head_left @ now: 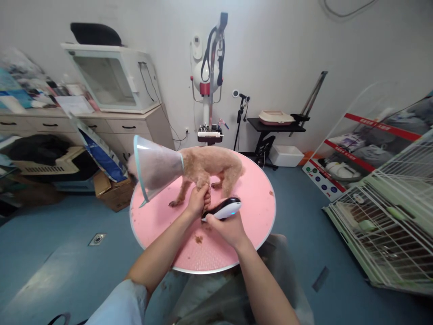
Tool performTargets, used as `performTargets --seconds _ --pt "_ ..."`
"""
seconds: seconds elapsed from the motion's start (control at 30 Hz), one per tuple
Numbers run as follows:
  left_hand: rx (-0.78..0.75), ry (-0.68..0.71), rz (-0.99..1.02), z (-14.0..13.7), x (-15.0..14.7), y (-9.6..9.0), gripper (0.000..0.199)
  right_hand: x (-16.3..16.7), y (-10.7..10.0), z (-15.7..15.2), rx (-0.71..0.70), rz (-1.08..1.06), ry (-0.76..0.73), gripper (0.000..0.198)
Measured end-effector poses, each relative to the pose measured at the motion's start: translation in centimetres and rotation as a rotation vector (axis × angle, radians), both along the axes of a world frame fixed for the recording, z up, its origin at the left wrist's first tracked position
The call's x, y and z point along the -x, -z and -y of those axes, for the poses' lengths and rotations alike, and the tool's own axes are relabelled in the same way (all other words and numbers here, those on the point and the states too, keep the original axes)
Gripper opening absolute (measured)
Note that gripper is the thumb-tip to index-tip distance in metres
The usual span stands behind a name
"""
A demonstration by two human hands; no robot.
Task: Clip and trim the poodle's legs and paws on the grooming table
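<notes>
You are clipping a standing dog (216, 158) with a cordless clipper (226, 208).
The dog, tan and short-coated, is standing side-on toward the surface's (260, 198) far edge, its head facing the left edge inside a translucent, blue-rimmed cone (157, 167); you are gripping one foreleg. The black-and-white clipper is slanting over the surface's middle, its blue light glowing.
</notes>
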State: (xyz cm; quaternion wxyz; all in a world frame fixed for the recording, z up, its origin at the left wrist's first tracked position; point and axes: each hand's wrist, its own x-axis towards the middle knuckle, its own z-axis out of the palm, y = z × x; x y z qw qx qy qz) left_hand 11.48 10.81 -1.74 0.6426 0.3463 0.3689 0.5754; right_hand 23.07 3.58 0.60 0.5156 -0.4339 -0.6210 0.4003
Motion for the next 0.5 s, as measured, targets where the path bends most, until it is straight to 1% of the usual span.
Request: performTargets --seconds 0.07,0.17,0.23,0.3,0.33,0.43,0.5 --pt "-0.017 0.009 0.008 -0.1 0.0 -0.1 0.047 0.0 0.3 0.0 -0.009 -0.059 0.038 0.01" --pt "0.005 0.015 0.027 -0.2 0.2 -0.1 0.049 -0.2 1.4 -0.3 0.047 -0.055 0.006 0.011" --pt "0.02 0.014 0.039 -0.2 0.3 0.0 0.05 -0.3 2.1 -0.5 0.069 -0.121 0.064 0.014" --pt "0.005 0.019 0.041 -0.2 0.5 0.2 0.052 -0.2 2.5 -0.7 0.05 -0.186 0.129 0.018" --pt "-0.004 0.02 0.043 -0.3 0.5 0.3 0.052 0.0 2.5 -0.8 0.035 -0.186 0.128 0.017" --pt "0.002 0.002 0.056 -0.5 0.7 0.6 0.054 0.7 2.4 -0.9 0.014 -0.126 0.052 0.013" --pt "0.008 -0.007 0.066 -0.6 0.8 0.6 0.054 0.9 2.3 -1.0 0.006 -0.148 0.061 0.013"
